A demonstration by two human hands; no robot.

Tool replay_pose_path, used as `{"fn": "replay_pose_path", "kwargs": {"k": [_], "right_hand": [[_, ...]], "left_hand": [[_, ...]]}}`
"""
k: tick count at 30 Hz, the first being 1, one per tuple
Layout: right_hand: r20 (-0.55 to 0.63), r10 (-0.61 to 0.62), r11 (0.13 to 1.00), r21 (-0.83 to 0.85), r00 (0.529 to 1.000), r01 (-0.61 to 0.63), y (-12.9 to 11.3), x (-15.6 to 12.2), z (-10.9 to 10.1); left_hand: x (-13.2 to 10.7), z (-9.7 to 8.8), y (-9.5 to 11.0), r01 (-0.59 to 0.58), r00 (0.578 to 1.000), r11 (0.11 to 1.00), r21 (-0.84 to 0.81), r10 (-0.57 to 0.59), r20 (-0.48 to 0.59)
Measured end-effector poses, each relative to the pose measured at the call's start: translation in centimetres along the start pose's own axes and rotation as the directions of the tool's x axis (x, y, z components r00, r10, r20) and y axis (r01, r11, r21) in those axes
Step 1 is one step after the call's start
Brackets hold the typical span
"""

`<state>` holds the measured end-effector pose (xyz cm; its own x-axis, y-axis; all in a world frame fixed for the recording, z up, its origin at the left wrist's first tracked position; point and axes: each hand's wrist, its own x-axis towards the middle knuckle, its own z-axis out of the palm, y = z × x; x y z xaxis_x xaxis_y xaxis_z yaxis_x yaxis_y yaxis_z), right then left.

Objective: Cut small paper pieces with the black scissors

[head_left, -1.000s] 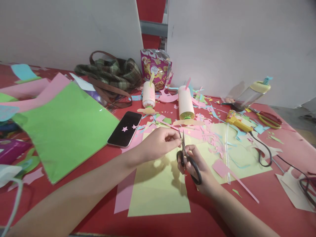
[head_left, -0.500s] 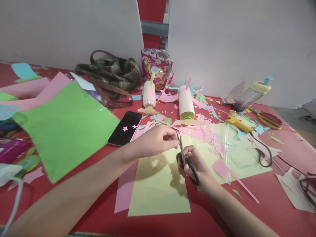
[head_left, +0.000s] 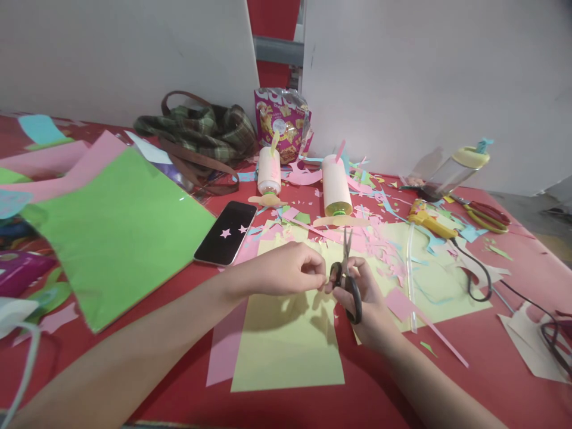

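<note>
My right hand (head_left: 369, 304) grips a pair of black-handled scissors (head_left: 346, 271), blades pointing away from me and slightly parted. Close beside it, my left hand (head_left: 299, 268) is pinched, its fingertips near the scissors' handle; whatever is between them is too small to make out. Both hands hover over a pale yellow paper sheet (head_left: 286, 357), which overlaps a pink sheet (head_left: 223, 351) on the red table. Beyond the hands stand two white paper-wrapped bottles (head_left: 336, 185) (head_left: 269, 167), each with a paper strip at its base. Two small pink stars (head_left: 225, 233) lie on a dark phone (head_left: 227, 231).
A large green sheet (head_left: 120, 232) covers the left side. Pink, blue and green scraps litter the middle. On the right are a yellow glue gun (head_left: 431, 223) with a cord, red-and-yellow scissors (head_left: 487, 215) and a clear bottle (head_left: 456, 173). A plaid bag (head_left: 201, 131) and a snack bag (head_left: 283, 125) stand behind.
The scissors have moved away from my left fingertips and now point more forward. My left hand has dropped slightly toward me, and its fingertips are now beside the handles.
</note>
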<state>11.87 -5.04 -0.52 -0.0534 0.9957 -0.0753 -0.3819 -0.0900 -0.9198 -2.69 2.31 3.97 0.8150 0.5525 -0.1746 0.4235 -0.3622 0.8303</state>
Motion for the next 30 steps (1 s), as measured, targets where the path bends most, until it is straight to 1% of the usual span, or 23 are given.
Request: {"fn": "replay_pose_path", "kwargs": {"k": [2, 5, 11, 19, 24, 30], "right_hand": [[-0.030, 0.004, 1.000, 0.007, 1.000, -0.004, -0.11, -0.03, 0.00], [-0.044, 0.007, 1.000, -0.001, 0.999, -0.007, -0.08, -0.07, -0.07], [-0.017, 0.010, 0.999, -0.049, 1.000, -0.010, 0.17, -0.07, -0.19], [-0.008, -0.002, 0.999, -0.052, 1.000, 0.002, 0.19, -0.10, -0.27], [-0.040, -0.015, 0.999, -0.036, 0.999, 0.013, 0.29, -0.08, -0.31], [-0.095, -0.066, 0.997, -0.043, 0.993, 0.062, 0.46, 0.05, -0.46]], "left_hand": [[-0.02, 0.25, 0.06, 0.001, 1.000, 1.000, 0.015, -0.001, 0.028], [-0.07, 0.58, 0.28, -0.003, 0.999, 1.000, 0.014, 0.003, 0.037], [-0.03, 0.84, 0.40, 0.002, 0.998, 1.000, -0.002, -0.002, 0.056], [0.07, 0.89, 0.12, -0.004, 0.999, 1.000, -0.009, 0.005, 0.051], [0.15, 0.78, -0.15, 0.014, 0.999, 0.999, 0.044, -0.017, 0.050], [0.21, 0.83, -0.34, 0.002, 0.998, 0.994, 0.112, -0.009, 0.055]]}}
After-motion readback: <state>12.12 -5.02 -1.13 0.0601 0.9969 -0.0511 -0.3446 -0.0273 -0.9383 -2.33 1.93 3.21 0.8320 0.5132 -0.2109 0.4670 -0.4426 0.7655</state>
